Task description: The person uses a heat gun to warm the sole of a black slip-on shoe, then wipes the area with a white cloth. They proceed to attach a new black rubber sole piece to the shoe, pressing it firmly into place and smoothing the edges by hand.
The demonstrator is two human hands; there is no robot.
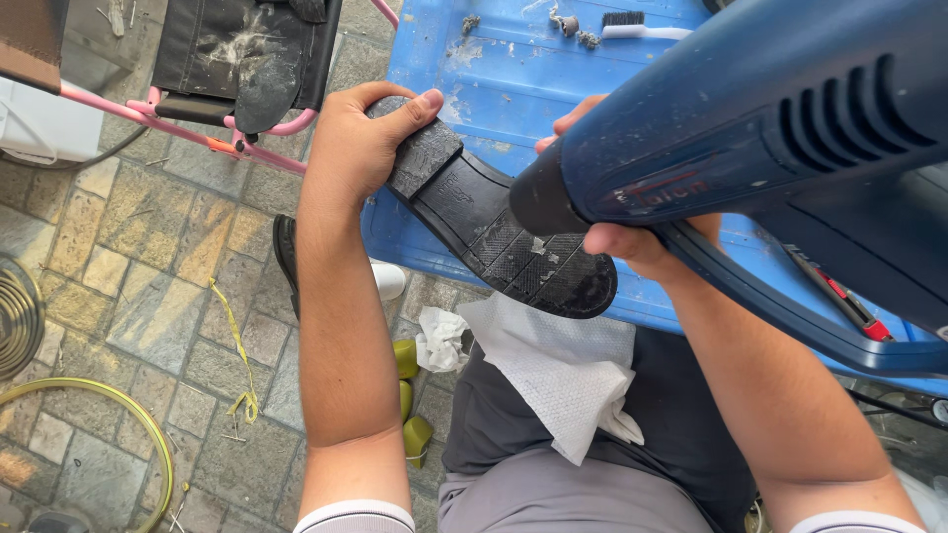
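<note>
Bright, even daylight; soft shadows.

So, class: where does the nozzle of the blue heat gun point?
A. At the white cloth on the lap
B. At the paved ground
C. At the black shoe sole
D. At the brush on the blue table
C: the heat gun in the right hand has its nozzle right over the black shoe sole, which the left hand grips at the heel.
</note>
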